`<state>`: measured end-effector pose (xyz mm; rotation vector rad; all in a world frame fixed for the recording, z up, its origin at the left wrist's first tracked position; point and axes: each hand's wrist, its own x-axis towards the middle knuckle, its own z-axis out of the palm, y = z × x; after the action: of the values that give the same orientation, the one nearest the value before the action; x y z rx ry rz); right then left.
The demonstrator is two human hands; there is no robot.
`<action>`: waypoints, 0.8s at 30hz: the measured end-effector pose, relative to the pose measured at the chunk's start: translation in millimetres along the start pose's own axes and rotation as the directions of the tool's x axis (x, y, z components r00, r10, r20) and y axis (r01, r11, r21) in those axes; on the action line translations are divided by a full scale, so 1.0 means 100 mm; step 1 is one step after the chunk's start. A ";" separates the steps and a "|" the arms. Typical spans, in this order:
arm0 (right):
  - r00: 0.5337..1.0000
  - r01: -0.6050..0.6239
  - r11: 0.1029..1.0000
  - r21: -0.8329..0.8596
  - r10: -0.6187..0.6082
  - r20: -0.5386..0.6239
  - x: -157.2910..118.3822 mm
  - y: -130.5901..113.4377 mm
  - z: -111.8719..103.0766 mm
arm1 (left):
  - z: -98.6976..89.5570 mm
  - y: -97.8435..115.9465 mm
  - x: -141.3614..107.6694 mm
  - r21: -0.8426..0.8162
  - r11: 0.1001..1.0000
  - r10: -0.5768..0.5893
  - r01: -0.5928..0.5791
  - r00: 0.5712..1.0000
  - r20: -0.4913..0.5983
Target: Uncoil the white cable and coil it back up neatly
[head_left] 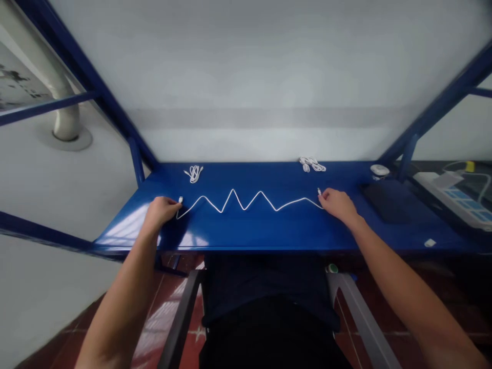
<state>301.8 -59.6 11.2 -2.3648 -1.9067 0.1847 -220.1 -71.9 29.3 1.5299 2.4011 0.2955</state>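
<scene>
White cable (244, 209) zigzagging across the blue counter (238, 231), between its front and back edges, your left hand (163, 210) pinching one end, your right hand (340, 204) pinching the other.

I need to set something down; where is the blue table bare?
Between the rear coiled cable and cable bundle, and between the zigzag white cable and the table's front edge. The right end is crowded by a dark flat slab and round white object.
</scene>
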 end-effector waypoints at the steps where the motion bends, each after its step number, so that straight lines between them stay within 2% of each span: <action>1: 1.000 0.025 0.999 0.024 -0.025 -0.001 -0.02 -0.06 0.01 | 0.05 0.10 -0.03 0.006 1.000 0.026 -0.026 1.000 -0.001; 5: 0.989 0.143 0.981 0.133 -0.139 -0.039 -0.17 -0.34 0.08 | 0.29 0.54 -0.20 0.024 0.994 0.106 -0.105 0.994 -0.029; 8: 0.955 0.290 0.927 0.236 -0.266 -0.129 -0.30 -0.48 0.12 | 0.43 0.81 -0.34 0.027 0.988 0.152 -0.150 0.986 -0.064; 11: 0.875 0.481 0.832 0.275 -0.440 -0.199 -0.43 -0.52 0.13 | 0.52 0.97 -0.45 0.008 0.968 0.251 -0.252 0.960 -0.121; 13: 0.811 0.584 0.763 0.276 -0.551 -0.195 -0.48 -0.51 0.12 | 0.55 1.02 -0.50 0.002 0.949 0.310 -0.314 0.937 -0.162; 15: 0.772 0.634 0.728 0.261 -0.617 -0.153 -0.50 -0.51 0.11 | 0.58 1.05 -0.54 0.001 0.936 0.345 -0.351 0.919 -0.189; 20: 0.769 0.630 0.740 0.235 -0.636 -0.057 -0.37 -0.56 0.13 | 0.66 1.08 -0.54 -0.015 0.885 0.454 -0.466 0.870 -0.192; 24: 0.816 0.570 0.786 0.241 -0.576 -0.050 -0.22 -0.69 0.14 | 0.74 1.16 -0.53 -0.118 0.835 0.515 -0.538 0.839 -0.175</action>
<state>228.0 -66.0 8.5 -1.5397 -2.3518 0.3729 -75.5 -70.0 3.2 2.1283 1.9281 0.7114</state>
